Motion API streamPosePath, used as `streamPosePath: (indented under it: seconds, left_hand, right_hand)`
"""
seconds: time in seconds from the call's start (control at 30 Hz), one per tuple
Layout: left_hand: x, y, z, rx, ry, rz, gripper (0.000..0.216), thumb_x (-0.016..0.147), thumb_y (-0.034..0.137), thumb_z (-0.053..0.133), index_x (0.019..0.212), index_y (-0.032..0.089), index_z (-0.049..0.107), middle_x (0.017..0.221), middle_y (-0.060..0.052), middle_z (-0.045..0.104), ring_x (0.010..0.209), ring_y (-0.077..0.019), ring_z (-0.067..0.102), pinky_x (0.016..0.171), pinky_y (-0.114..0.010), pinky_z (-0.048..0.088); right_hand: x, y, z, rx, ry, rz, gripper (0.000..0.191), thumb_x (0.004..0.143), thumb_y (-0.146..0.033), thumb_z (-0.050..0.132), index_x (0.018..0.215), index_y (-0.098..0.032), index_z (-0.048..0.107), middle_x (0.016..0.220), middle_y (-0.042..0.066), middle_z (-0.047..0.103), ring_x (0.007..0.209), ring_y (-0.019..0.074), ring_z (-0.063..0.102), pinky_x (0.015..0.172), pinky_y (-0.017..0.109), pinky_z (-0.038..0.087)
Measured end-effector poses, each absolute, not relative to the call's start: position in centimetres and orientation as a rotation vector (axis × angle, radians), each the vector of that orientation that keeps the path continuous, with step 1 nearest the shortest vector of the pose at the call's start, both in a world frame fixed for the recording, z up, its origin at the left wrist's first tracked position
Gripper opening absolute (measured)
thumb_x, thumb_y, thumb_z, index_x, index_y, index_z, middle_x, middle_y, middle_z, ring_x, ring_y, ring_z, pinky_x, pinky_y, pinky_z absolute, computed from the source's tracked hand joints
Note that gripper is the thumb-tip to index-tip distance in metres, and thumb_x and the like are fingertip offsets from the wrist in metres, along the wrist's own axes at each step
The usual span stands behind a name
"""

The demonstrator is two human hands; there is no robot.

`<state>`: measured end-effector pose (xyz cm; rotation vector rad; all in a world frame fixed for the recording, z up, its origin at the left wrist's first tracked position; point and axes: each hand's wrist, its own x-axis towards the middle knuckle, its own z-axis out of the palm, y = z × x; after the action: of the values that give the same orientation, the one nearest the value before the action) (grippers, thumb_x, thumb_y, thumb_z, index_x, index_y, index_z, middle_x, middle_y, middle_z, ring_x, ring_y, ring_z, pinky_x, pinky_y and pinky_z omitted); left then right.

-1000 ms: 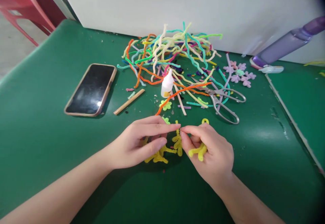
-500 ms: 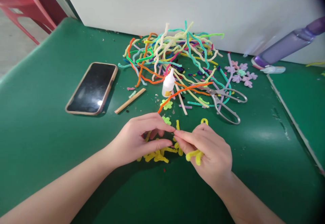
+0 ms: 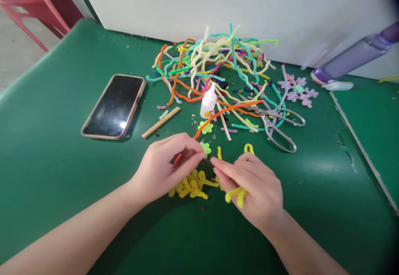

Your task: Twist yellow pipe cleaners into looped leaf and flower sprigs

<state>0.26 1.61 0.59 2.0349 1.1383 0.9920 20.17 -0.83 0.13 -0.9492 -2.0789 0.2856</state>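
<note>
My left hand (image 3: 165, 164) is closed in a pinch over a yellow pipe-cleaner shape (image 3: 190, 185) that lies on the green table (image 3: 46, 142). An orange pipe-cleaner end (image 3: 177, 159) shows between its fingers. My right hand (image 3: 252, 187) is closed around a bent yellow pipe cleaner (image 3: 236, 194), its fingertips almost touching those of the left hand. A small light-green flower piece (image 3: 205, 147) lies just beyond the fingertips.
Behind the hands are a white glue bottle (image 3: 208, 101), a heap of coloured pipe cleaners (image 3: 215, 63), metal scissors (image 3: 277, 127), a wooden stick (image 3: 160, 122) and a phone (image 3: 114, 106). Purple flower pieces (image 3: 297, 90) and a purple bottle (image 3: 352, 58) lie at the right by the wall.
Both hands drew slightly left and toward me. My left fingers curled from a loose reach into a tighter pinch, with an orange end now showing between them.
</note>
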Motion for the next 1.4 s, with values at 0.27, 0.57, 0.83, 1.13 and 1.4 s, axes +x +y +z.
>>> streamPosePath:
  seconds: [0.27, 0.57, 0.83, 1.13, 1.4]
  left_hand:
    - [0.0, 1.7, 0.8, 2.036, 1.169, 0.901, 0.024, 0.091, 0.016, 0.05, 0.068, 0.014, 0.057, 0.061, 0.003, 0.054, 0.055, -0.0068, 0.047, 0.053, -0.02, 0.039]
    - [0.2, 1.6, 0.1, 1.913, 1.127, 0.963, 0.035, 0.088, 0.014, 0.054, 0.122, 0.016, 0.049, 0.079, 0.002, 0.056, 0.066, -0.009, 0.052, 0.06, -0.022, 0.045]
    - [0.2, 1.9, 0.3, 2.151, 0.996, 0.975, 0.021, 0.084, 0.011, 0.058, 0.104, 0.012, 0.063, 0.102, -0.009, 0.059, 0.095, -0.015, 0.057, 0.085, -0.026, 0.048]
    - [0.1, 1.9, 0.1, 2.176, 0.97, 0.947, 0.025, 0.085, 0.012, 0.058, 0.109, 0.012, 0.061, 0.106, -0.01, 0.06, 0.1, -0.0166, 0.057, 0.089, -0.028, 0.047]
    - [0.1, 2.1, 0.1, 2.196, 0.942, 0.88, 0.012, 0.088, 0.016, 0.055, 0.098, 0.014, 0.062, 0.09, -0.006, 0.066, 0.086, -0.0176, 0.057, 0.08, -0.033, 0.046]
  right_hand:
    - [20.3, -0.9, 0.0, -0.998, -2.086, 0.241, 0.038, 0.082, -0.004, 0.063, 0.118, -0.016, 0.062, 0.058, -0.004, 0.056, 0.051, 0.0103, 0.046, 0.056, 0.03, 0.037]
    - [20.8, -1.2, 1.2, -0.826, -1.798, 0.335, 0.037, 0.089, -0.012, 0.044, 0.121, -0.02, 0.059, 0.076, 0.003, 0.054, 0.065, 0.0172, 0.051, 0.066, 0.041, 0.047]
    - [19.8, -0.4, 0.6, -0.845, -1.26, 0.551, 0.033, 0.094, -0.034, 0.038, 0.102, -0.03, 0.069, 0.097, 0.007, 0.048, 0.09, 0.0233, 0.053, 0.082, 0.046, 0.048]
    - [20.4, -0.1, 0.2, -1.078, -1.012, 0.844, 0.037, 0.097, -0.041, 0.038, 0.098, -0.022, 0.069, 0.057, -0.003, 0.038, 0.054, 0.0122, 0.039, 0.058, 0.03, 0.041]
    - [20.4, -0.2, 0.2, -1.256, -1.059, 0.988, 0.031, 0.095, -0.042, 0.046, 0.095, -0.021, 0.069, 0.052, -0.002, 0.042, 0.047, 0.0111, 0.042, 0.044, 0.027, 0.034]
